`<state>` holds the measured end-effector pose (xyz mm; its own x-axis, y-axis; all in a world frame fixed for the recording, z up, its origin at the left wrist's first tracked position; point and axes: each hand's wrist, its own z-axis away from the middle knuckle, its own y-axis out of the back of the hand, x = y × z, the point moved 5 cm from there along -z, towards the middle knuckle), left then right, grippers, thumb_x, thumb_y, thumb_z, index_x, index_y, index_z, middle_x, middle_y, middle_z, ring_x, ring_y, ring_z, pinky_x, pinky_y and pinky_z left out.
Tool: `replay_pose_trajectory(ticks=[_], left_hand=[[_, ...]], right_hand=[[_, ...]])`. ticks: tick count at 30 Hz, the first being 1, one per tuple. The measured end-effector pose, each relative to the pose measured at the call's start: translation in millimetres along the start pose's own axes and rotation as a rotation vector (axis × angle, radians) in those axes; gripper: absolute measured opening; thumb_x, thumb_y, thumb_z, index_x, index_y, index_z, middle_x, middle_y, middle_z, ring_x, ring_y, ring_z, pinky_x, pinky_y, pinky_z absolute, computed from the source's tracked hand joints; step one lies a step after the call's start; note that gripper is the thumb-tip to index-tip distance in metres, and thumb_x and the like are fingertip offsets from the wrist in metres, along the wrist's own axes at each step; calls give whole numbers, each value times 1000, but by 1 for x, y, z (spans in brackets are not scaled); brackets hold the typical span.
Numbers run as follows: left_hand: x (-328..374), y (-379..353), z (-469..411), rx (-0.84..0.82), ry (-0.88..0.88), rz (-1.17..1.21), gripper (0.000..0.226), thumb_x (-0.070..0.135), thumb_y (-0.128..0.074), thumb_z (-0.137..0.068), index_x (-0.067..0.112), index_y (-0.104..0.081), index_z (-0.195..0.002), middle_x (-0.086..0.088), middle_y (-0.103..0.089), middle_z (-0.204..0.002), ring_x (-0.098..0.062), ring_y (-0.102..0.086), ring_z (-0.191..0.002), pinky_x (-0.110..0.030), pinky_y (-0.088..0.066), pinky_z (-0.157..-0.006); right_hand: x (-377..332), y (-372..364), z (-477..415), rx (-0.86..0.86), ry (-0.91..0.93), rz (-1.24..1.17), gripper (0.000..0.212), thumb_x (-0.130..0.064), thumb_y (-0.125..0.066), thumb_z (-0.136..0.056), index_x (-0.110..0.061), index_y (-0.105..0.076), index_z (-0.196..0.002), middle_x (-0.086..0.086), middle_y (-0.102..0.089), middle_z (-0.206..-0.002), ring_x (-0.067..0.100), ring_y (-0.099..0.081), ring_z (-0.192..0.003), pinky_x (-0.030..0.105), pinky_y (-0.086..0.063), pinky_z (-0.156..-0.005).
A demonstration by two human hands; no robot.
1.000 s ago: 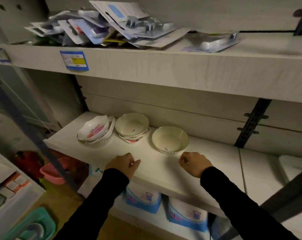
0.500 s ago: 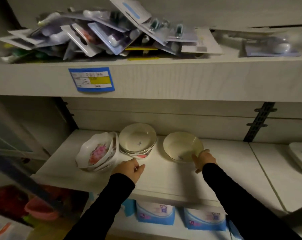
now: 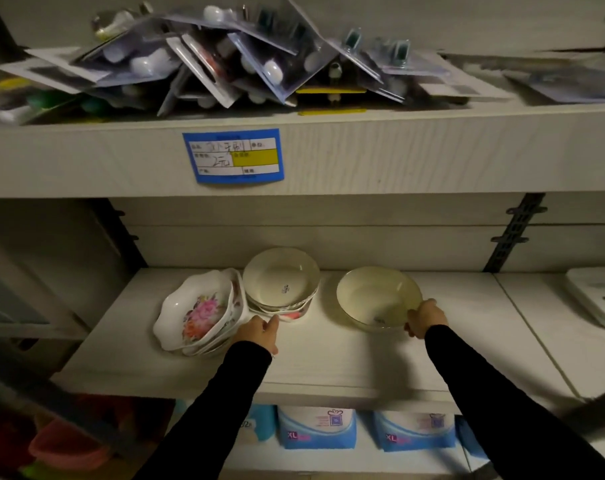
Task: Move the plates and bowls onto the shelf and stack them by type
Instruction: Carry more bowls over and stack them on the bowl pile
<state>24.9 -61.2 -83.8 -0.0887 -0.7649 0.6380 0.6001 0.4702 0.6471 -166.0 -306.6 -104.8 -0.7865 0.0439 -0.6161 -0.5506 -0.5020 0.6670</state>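
1. Your right hand [image 3: 426,318] pinches the near right rim of the lone bowl [image 3: 377,297] on the shelf [image 3: 329,362].
2. Your left hand [image 3: 259,332] is loosely curled and holds nothing; its fingertips touch the foot of the bowl stack [image 3: 282,287].
3. The bowl looks glazed, so probably stiff, slippery and easy to chip. Hold it with thumb inside the rim.
4. The flower dishes [image 3: 199,313] lean just left of the stack.

Dishes on the shelf [image 3: 329,358], counted by kind

One stack of flowered scalloped plates [image 3: 199,313], one stack of round cream bowls [image 3: 282,284], and one single cream bowl [image 3: 377,297]; how many pieces each stack holds cannot be told. Two hands: left hand [image 3: 259,334], right hand [image 3: 427,318].
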Motion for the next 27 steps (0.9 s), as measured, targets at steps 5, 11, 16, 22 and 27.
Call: replay_pose_trajectory(ticks=[5,11,16,22,27], left_hand=[[3,-3,-18,-18,158,193,62,45,-27,-97,-7,-54,-116,-8,-59,-48,-14,-45,-18,-12,-36,-25],[3,-15,-46,-42,211,438,61,48,-30,-96,-4,-45,-123,-14,-56,-60,-17,-44,-15,-18,-41,-31],[9,-27,-58,-80,219,578,47,29,-33,-99,-8,-38,-129,-17,-53,-54,-26,-49,-25,-15,-36,-21],[10,-36,-73,-97,276,696,43,7,-21,-94,-4,-35,-133,-26,-60,-124,-11,-46,-16,-9,-32,-23],[24,-26,-53,-166,278,776,29,2,-19,-91,-4,-45,-81,-21,-45,-141,-9,-32,-10,-4,-22,-22]], right_hand=[[12,16,23,35,33,-48,25,0,-34,-90,5,-36,-115,8,-54,-57,18,-49,-48,27,-35,-45],[24,29,45,49,58,-89,8,1,-35,-90,0,-32,-97,9,-54,-59,19,-48,-47,27,-34,-44],[31,33,57,69,53,-100,9,3,-36,-87,-2,-33,-95,8,-55,-59,20,-49,-47,28,-36,-45],[38,40,68,91,39,-93,18,1,-35,-88,-10,-31,-75,6,-56,-60,18,-49,-47,27,-36,-45],[43,47,78,114,43,-120,6,0,-35,-90,-2,-34,-95,6,-55,-60,18,-49,-47,26,-36,-44]])
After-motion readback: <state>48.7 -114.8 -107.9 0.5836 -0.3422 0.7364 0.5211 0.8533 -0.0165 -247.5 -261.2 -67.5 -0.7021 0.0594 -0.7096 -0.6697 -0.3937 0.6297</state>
